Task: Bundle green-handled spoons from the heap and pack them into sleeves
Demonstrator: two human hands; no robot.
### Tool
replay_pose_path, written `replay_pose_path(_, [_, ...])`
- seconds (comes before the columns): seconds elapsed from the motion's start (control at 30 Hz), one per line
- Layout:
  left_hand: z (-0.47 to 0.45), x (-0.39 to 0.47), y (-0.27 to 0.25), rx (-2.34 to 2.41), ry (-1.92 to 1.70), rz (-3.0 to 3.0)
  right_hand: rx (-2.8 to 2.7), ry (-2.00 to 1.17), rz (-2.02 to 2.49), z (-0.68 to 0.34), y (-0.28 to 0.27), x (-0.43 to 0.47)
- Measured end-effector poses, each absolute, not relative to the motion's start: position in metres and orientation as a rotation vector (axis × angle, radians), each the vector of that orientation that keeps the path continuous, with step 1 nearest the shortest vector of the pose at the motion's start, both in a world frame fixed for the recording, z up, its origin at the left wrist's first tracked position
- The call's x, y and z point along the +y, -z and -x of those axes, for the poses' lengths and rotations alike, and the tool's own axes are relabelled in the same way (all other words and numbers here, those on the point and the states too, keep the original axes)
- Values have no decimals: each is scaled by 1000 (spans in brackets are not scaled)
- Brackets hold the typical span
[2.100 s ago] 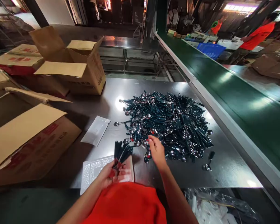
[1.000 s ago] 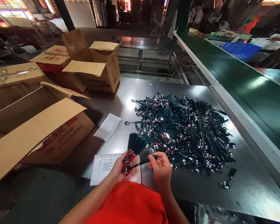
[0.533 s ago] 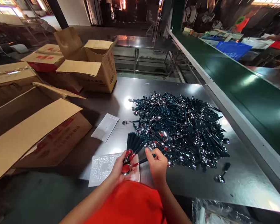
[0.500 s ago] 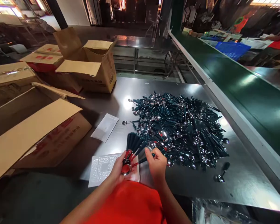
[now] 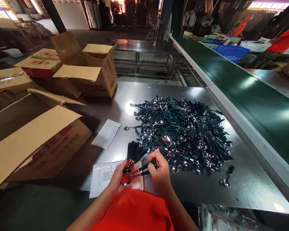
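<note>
My left hand (image 5: 118,175) is closed around a bunch of spoons (image 5: 134,152), their dark handles fanned away from me and their shiny bowls stacked near my palm. Just to the right, my right hand (image 5: 160,168) pinches the dark handles of a couple of spoons (image 5: 144,170), whose metal ends point at the bunch. A large heap of dark-handled spoons (image 5: 180,131) lies beyond my hands. One or two loose spoons (image 5: 226,182) rest apart at the right. Under my left hand is a white embossed sheet (image 5: 100,178), partly covered.
A white packet (image 5: 106,134) lies on the metal table (image 5: 192,195). Open cardboard boxes (image 5: 108,75) stand at the left and back left, one large box (image 5: 53,147) close by. A green conveyor belt (image 5: 240,80) runs along the right. Beyond it, a person in red (image 5: 283,40) is at work.
My right hand has shifted its hold, and two spoon handles now show between its fingers and the bunch. The whole view has moved slightly. My left hand keeps its grip.
</note>
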State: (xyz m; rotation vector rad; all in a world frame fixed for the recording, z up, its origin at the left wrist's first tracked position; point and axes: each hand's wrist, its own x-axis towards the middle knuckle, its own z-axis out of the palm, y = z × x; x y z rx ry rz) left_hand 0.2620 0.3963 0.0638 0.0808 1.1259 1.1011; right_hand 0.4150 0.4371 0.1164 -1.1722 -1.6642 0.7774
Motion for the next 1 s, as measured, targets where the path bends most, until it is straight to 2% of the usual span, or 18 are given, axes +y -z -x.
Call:
replay_pose_path(0.17, [-261, 394, -64, 1150, -1111, -107, -1624, -702, 1272, -416, -107, 432])
replay_pose_path(0.37, [-262, 392, -66, 1164, -1096, -136, -1834, -649, 1017, -418, -105, 438])
replay_pose_path(0.67, [-263, 389, -65, 1179, -1043, -105, -1772, -579, 1073, -418, -110, 437])
replay_pose_path(0.83, [-265, 388, -62, 1143, -1071, -138, -2040, -668, 987, -432, -115, 439])
replay_pose_path(1.0, [-267, 386, -65, 1159, -1077, -178, -2153, -600, 927, -438, -112, 440])
